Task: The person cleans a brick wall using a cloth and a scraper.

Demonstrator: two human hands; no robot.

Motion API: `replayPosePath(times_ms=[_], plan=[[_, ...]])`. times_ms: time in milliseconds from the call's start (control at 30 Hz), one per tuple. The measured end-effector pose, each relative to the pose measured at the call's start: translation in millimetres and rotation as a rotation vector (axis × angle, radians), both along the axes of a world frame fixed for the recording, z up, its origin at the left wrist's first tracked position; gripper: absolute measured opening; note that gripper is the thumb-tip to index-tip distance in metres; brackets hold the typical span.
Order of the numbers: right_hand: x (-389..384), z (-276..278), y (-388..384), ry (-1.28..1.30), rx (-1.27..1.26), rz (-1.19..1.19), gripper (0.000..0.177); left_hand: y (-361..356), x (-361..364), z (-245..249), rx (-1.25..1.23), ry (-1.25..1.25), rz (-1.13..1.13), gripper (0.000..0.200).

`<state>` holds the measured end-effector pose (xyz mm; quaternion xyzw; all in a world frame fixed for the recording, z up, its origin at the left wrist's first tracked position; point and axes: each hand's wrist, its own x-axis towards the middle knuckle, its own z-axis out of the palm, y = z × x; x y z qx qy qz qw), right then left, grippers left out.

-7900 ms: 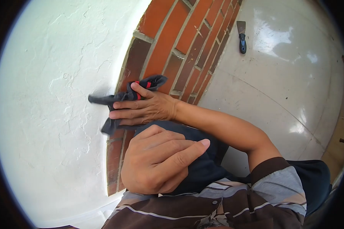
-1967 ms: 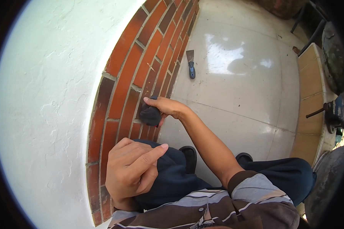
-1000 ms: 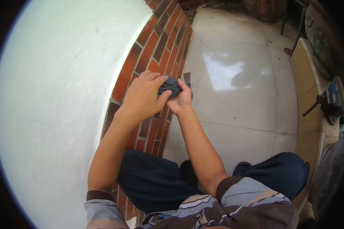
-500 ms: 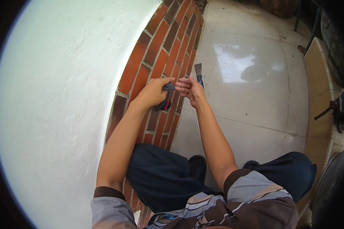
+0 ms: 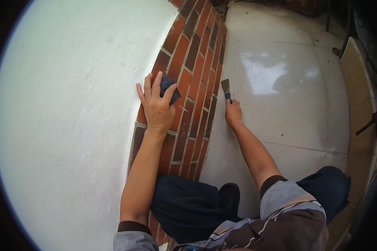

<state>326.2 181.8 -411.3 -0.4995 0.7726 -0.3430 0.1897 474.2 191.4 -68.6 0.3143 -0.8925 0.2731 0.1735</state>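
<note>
A crouching person in dark trousers [image 5: 188, 205] and a patterned short-sleeved shirt [image 5: 291, 226] works beside a red-and-brown brick facing [image 5: 199, 79] below a white wall [image 5: 67, 108]. The left hand [image 5: 158, 112], fingers spread, reaches to the brick at the edge of the white surface, its grip closed on a dark cloth [image 5: 167, 81] bunched between thumb and forefinger. At right, the right hand [image 5: 233, 113] has its grip clamped around the handle of a scraper [image 5: 225, 85], whose flat blade points away from the person, near the foot of the bricks; whether the tool touches the pale tiled floor [image 5: 280, 121] or is just above it cannot be told. A dark shoe [image 5: 229, 198] shows between the knees, sunlight reflects off the tiles beyond the scraper, and a tan tiled ledge [image 5: 358, 98] lines the far right side.
</note>
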Motion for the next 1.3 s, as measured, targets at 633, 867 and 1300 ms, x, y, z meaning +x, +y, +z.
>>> replayPosePath(times_ms=[633, 867, 1300], plan=[[-71.7, 203.2, -57.0, -0.903, -0.635, -0.099, 0.045, -18.7, -1.7, -15.5, -0.031, -0.042, 0.187, 0.047], [-139.3, 379.8, -70.5, -0.881, -0.388, 0.157, 0.022, -19.4, -4.3, -16.4, -0.002, 0.031, 0.200, 0.051], [-113.4, 311.9, -44.0, -0.477, -0.441, 0.279, 0.034, -18.3, -12.6, -16.7, -0.055, -0.045, 0.285, 0.053]])
